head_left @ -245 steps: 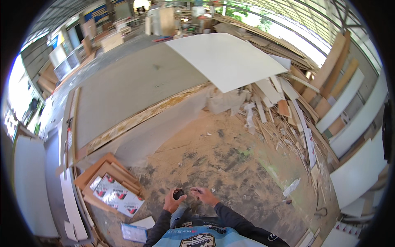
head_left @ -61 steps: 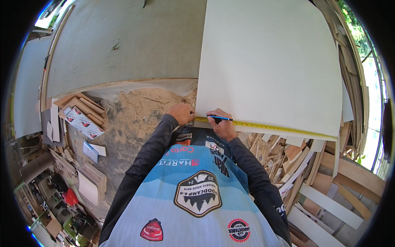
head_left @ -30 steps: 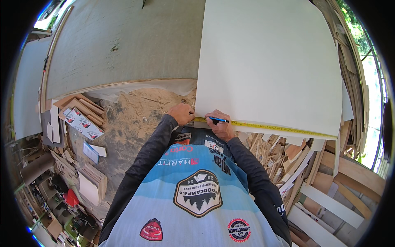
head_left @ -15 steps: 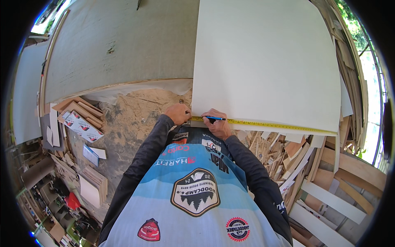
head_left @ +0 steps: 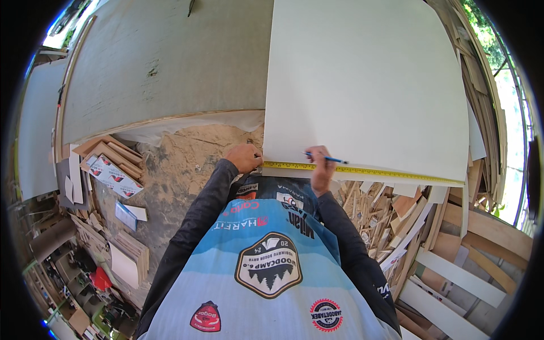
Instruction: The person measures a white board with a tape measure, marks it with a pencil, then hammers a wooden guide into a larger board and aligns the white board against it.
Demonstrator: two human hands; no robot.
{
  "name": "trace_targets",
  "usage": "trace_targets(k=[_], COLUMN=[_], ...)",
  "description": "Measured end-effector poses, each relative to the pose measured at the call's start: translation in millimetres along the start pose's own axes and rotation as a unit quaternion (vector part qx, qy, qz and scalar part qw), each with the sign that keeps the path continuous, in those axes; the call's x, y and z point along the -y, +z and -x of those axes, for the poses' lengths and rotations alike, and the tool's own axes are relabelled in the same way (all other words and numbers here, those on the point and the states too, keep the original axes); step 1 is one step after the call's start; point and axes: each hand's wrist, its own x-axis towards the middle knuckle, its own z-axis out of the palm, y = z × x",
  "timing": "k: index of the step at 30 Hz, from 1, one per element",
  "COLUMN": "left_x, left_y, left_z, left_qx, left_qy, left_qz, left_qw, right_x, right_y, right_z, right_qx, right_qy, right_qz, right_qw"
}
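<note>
A yellow tape measure (head_left: pixel 385 171) is stretched along the near edge of a large white board (head_left: pixel 368 85), from its left corner toward its right end. At that left corner my left hand (head_left: pixel 245 158) is closed, its fingertips pinching the tape's end. My right hand (head_left: pixel 322 173) is raised over the tape, closed around a slim blue pencil (head_left: pixel 338 160) with a dark end. The pencil lies across the fingers, its dark end toward the right and the other toward the left. My right palm and wrist hide a short stretch of the tape and board edge.
A large grey panel (head_left: pixel 170 62) adjoins the white board on the left. Offcuts (head_left: pixel 116 158) are stacked on the dusty floor (head_left: pixel 175 164) at left. Scrap wood strips (head_left: pixel 365 209) heap up below the board's right half, and long planks (head_left: pixel 476 73) stand along the right side.
My right hand has moved right along the tape and turned upward, with the pencil still in it. My left hand stays at the board's left corner.
</note>
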Motion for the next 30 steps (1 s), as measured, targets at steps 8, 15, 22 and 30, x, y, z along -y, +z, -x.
trace_targets(k=[8,15,22,30], left_x=[3,6,4,-40], left_y=[2,2,-2,-29], left_z=[-2,-5,-4,22], left_qx=[-0.006,0.004,0.014,-0.069], left_qy=[0.003,0.013,0.002,0.075], left_qz=[0.006,0.01,-0.003,-0.001], left_qw=[1.0,1.0,1.0,0.995], right_x=[-14,-21,-13,50], right_y=[-100,-168,-180,-163], right_z=[7,5,-3,-32], right_qx=[-0.364,-0.512,-0.477,-0.502], right_qy=[0.003,0.073,0.168,0.032], right_qz=[0.175,0.178,0.277,0.015], right_qw=[0.915,0.837,0.817,0.864])
